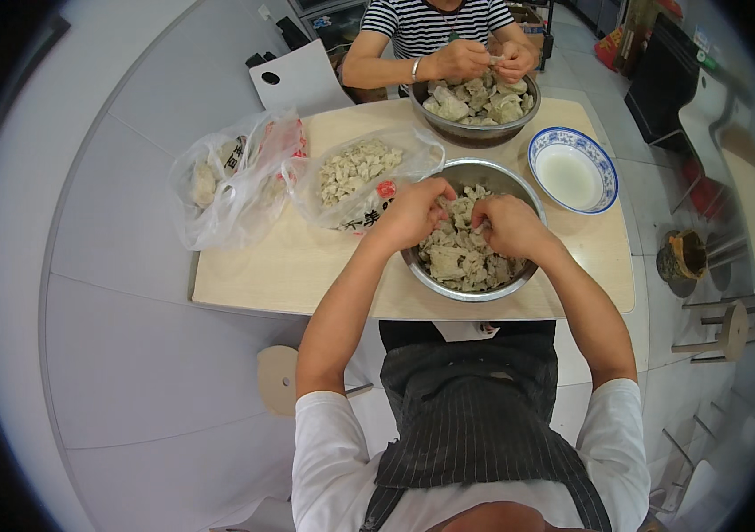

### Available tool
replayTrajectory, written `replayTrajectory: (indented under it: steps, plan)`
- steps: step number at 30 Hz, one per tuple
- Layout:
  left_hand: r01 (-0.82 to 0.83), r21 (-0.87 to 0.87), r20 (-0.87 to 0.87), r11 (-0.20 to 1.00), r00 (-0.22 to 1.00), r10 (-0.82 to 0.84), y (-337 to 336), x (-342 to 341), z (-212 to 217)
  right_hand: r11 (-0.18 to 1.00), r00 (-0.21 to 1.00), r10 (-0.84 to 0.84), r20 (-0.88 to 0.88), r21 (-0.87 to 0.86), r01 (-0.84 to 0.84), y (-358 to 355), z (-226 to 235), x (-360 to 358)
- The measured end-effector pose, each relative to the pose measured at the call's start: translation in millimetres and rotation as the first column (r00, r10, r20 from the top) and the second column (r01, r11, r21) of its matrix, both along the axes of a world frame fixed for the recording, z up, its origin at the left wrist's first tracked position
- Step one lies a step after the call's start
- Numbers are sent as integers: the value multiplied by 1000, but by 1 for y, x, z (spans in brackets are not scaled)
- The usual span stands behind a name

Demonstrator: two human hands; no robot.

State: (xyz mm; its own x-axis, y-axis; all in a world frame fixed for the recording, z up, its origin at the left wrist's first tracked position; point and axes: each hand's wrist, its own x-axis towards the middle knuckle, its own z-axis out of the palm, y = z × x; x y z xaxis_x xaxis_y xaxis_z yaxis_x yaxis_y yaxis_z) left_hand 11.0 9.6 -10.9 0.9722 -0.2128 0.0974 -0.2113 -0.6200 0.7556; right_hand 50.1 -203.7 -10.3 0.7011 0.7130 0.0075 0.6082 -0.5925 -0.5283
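Observation:
A steel bowl [475, 294] stands near the table's front edge, filled with pale beige-green torn pieces [459, 257] of food whose kind I cannot tell. My left hand [415, 213] reaches over its left rim, fingers curled and pinched together. My right hand [509, 225] is inside the right half, fingers bent down against the pieces. What lies between the fingertips of either hand is hidden. Close to my left hand, an open clear plastic bag [420, 151] holds many small pale bits [355, 173].
Across the table a person in a striped top works with both hands [484, 64] over a second steel bowl [475, 137] of larger pale chunks. A blue-and-white bowl [610, 168] with whitish liquid stands at the right. Another plastic bag [235, 191] lies at the left edge. Stools [277, 381] stand around.

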Motion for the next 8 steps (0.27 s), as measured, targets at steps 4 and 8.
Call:
replayTrajectory:
  steps: [4, 8]
  plan:
    - [99, 550, 2, 829, 993, -119, -14, 0, -8, 997, 1000, -7, 17, -78, 8, 11, 0, 2]
    - [165, 778, -142, 607, 986, -87, -29, 13, -29, 980, 980, -115, -163, -178, 86, 17, 13, 5]
